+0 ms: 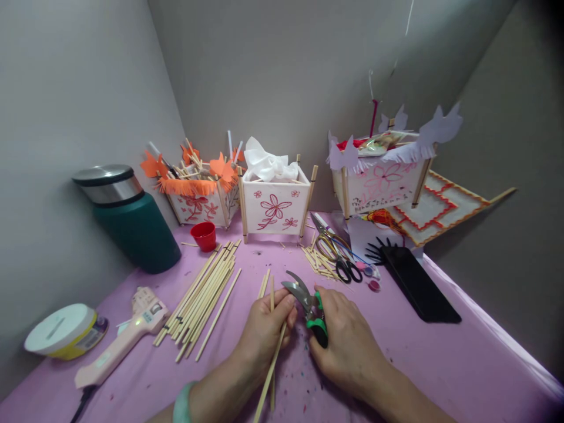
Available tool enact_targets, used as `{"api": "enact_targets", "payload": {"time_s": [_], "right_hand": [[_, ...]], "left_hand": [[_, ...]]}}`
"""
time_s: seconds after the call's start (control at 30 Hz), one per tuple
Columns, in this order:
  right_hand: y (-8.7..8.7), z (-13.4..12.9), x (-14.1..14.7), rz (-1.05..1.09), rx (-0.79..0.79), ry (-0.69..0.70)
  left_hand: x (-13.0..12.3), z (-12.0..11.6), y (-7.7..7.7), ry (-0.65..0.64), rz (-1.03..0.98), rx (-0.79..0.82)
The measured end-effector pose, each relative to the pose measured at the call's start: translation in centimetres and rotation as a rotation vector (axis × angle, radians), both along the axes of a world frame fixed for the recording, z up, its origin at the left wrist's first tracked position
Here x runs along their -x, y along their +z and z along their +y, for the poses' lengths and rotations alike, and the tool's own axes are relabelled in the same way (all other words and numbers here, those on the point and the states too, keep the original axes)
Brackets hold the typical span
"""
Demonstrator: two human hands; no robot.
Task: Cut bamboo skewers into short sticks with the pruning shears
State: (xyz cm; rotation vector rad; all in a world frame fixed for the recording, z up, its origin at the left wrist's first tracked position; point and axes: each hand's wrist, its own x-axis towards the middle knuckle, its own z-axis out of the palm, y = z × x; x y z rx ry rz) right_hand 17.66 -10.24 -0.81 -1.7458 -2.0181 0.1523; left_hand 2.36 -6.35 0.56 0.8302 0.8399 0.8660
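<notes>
1. Left hand [267, 323]: pinches held sticks [268, 380] between thumb and fingers; tips stick out above the hand, long ends cross and run down toward the bottom edge.
2. Right hand [348, 335]: wrapped around the green-and-black handles of the pruners [312, 305]. Blades parted, pointing left to the left thumb; cannot tell if they touch it.
3. Held sticks and pruners: front center, over the pink table [423, 370].
4. Stick pile [205, 299]: left of left hand, roughly parallel, some dark-marked ends. Lone stick [218, 315] just beside it.
5. Far left: glue gun [114, 351] lying flat, tub [66, 332], green bottle [134, 226].
6. Red cup [204, 238]: behind the pile.
7. Back row: orange-trimmed box [189, 205], white box [273, 222] with red flowers, lilac-trimmed box [383, 185].
8. Beyond right hand: offcuts [319, 262], black-handled scissors [349, 271] beside them.
9. Phone [420, 286]: right, screen dark.
10. Pale bracelet [181, 404] on left wrist.
</notes>
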Motion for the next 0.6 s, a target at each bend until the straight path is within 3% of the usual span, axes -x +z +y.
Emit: {"api": "enact_targets", "payload": {"time_s": [0.47, 0.6], "right_hand": [[-0.2, 1.3, -0.7, 0.083, 0.01, 0.01], [0.0, 1.4, -1.1, 0.131, -0.073, -0.002]], "left_hand": [[0.3, 0.0, 0.1, 0.038, -0.072, 0.052], [0.5, 0.2, 0.2, 0.035, -0.095, 0.051]]}}
